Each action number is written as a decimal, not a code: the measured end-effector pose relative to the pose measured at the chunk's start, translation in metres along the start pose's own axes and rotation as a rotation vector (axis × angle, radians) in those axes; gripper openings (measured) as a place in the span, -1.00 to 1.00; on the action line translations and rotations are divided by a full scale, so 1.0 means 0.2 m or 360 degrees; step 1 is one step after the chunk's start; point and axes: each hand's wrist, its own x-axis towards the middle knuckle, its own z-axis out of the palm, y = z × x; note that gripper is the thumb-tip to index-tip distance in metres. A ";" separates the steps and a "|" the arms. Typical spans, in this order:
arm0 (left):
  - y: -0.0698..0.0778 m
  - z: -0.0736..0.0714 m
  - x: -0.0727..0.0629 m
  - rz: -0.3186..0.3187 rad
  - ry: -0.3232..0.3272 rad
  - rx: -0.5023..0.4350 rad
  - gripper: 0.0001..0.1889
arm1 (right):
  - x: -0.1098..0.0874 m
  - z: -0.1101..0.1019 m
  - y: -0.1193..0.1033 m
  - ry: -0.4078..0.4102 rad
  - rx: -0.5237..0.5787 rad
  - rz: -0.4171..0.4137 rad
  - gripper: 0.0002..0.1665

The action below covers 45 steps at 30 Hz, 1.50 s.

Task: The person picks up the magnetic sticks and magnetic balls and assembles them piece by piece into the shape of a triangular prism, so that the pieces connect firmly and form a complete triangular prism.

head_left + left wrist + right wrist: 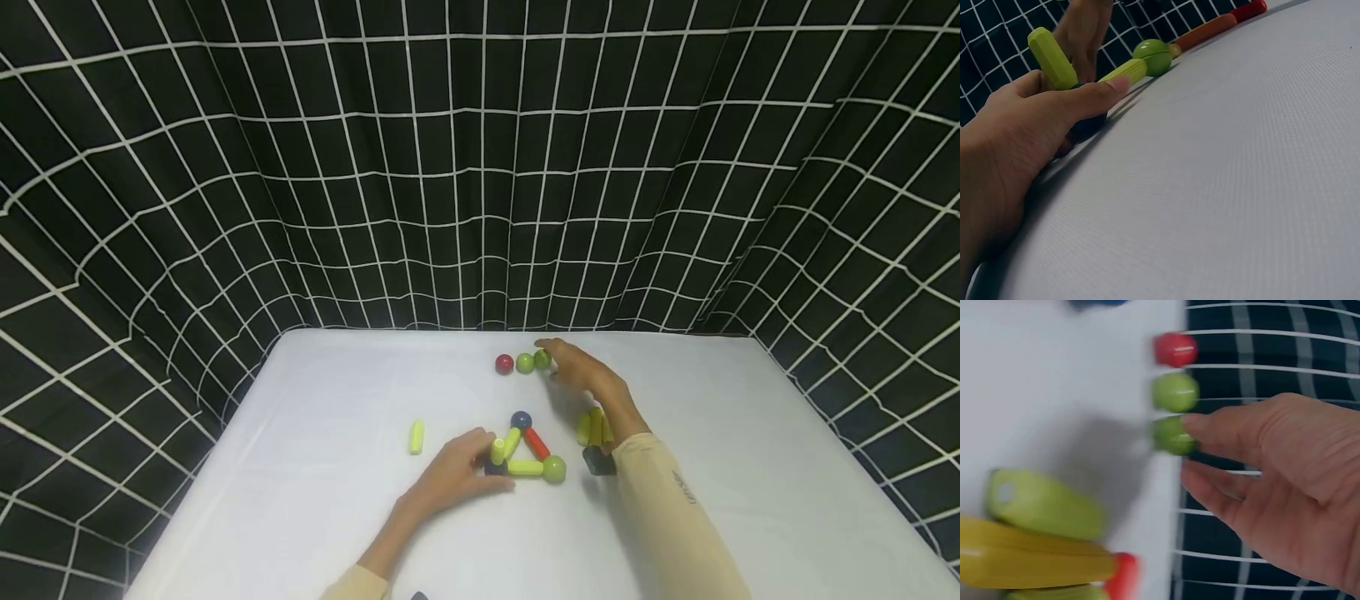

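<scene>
On the left of the white surface (322, 392), a loose yellow-green stick (416, 437) lies by itself, its long axis running away from the person. Next comes the left hand (456, 468), thumb on the near side and fingers on the far side, gripping the dark blue ball (1088, 128) at the left corner of a three-sided frame. From that ball an upright stick (498, 451) points upward. The frame lies in the middle: a near stick (525, 468) runs crosswise to a green corner ball (554, 469), while a slanting stick (512, 442) and a red stick (536, 443) meet at a blue ball (521, 420), the corner pointing away from the person.

Farther back, a red ball (505, 364) and a middle green ball (525, 362) sit in a row with the end green ball (542, 359). The right hand (583, 371) has its fingers parted around that last one; no firm pinch shows. Below its wrist lie bunched sticks (583, 429), lengthwise to the far edge, and a dark piece (597, 461).

A loose pinch could send the end ball rolling, perhaps off the nearby far edge; the sleeve (667, 508) might scatter the bunch; a left-hand twist could loosen the frame's joints.
</scene>
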 end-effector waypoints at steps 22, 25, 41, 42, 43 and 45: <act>0.01 0.00 0.01 -0.0029 -0.0001 -0.0030 -0.57 | -0.12 -0.03 0.11 -0.0074 -0.0176 0.0288 -0.23; 0.02 0.00 0.02 -0.0032 -0.0003 -0.0010 -0.56 | -0.21 -0.08 0.13 -0.0054 -0.0236 0.0335 -0.35; 0.00 -0.01 0.01 -0.0079 -0.0009 -0.0007 -0.55 | -0.39 -0.02 0.25 -0.0224 -0.0100 0.0405 -0.62; 0.00 -0.01 0.01 -0.0073 -0.0011 -0.0006 -0.55 | -0.39 -0.01 0.25 -0.0214 -0.0096 0.0409 -0.63; 0.00 -0.01 0.01 -0.0068 -0.0011 -0.0005 -0.54 | -0.39 0.00 0.26 -0.0207 -0.0095 0.0405 -0.63; 0.01 -0.01 0.01 -0.0062 -0.0007 -0.0014 -0.55 | -0.39 0.00 0.27 -0.0187 -0.0089 0.0405 -0.64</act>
